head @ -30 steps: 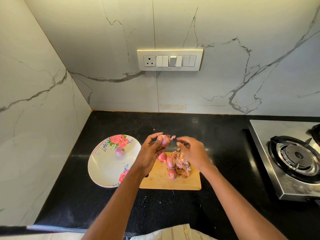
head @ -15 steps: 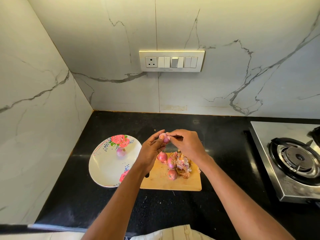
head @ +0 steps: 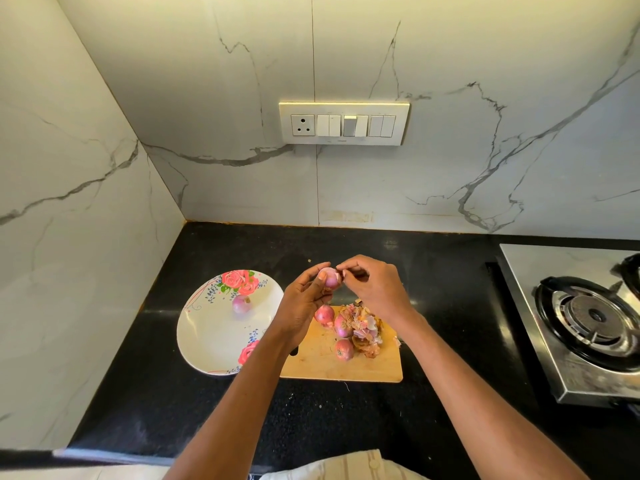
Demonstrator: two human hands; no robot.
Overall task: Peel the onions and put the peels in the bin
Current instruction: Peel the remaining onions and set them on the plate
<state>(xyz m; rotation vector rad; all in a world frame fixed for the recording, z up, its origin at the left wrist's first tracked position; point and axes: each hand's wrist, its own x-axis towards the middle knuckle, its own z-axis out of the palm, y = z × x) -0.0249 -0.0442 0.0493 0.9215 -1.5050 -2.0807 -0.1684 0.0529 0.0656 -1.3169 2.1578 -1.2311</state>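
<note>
Starting on the left, there's a white plate with a rose pattern sitting on the black surface, with one peeled onion on it near the far rim. Just right of that is a wooden cutting board, its left edge partly blocked by the left forearm. Three unpeeled onions sit on the board, right next to a messy pile of peels. Above the board, the left hand is raised and cupped, fingers curled around a small onion. The right hand comes in from the other side, fingertips pinching at the skin on top of that onion. Far right there's a steel gas stove, well apart from the board.
</note>
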